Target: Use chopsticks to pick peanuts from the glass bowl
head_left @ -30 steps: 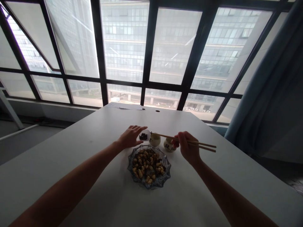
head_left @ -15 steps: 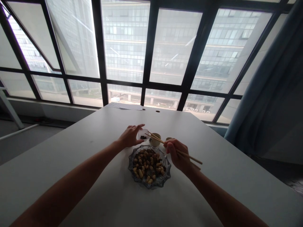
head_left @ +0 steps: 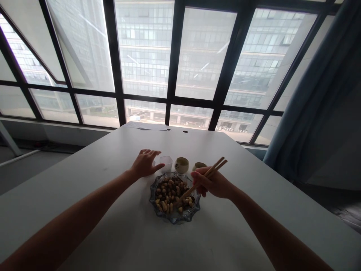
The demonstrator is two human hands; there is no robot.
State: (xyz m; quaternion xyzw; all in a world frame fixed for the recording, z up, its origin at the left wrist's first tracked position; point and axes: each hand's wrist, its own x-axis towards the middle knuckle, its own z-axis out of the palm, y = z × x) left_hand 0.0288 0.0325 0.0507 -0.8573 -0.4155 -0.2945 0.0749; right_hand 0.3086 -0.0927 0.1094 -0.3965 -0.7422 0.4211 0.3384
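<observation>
A glass bowl with a scalloped rim (head_left: 152, 195) holds peanuts and small dark pieces. My right hand (head_left: 210, 181) is closed on a pair of wooden chopsticks (head_left: 187, 192), whose tips reach down among the peanuts (head_left: 171, 206). Left of a clear plastic container (head_left: 166, 164), my left hand (head_left: 147, 163) has its fingers apart and holds nothing. Just behind the bowl stands a small cup (head_left: 181, 165) with dark marks. A second cup (head_left: 199, 165) is partly hidden behind my right hand.
The white table (head_left: 113, 162) stretches away to tall windows. Papers (head_left: 146, 126) lie at its far edge, near two dark round holes. A blue curtain (head_left: 304, 98) hangs at the right.
The chopsticks have swung from above the cup down into the bowl. My left hand has moved left, off the plastic container. The dark pieces seen earlier by that container no longer show there.
</observation>
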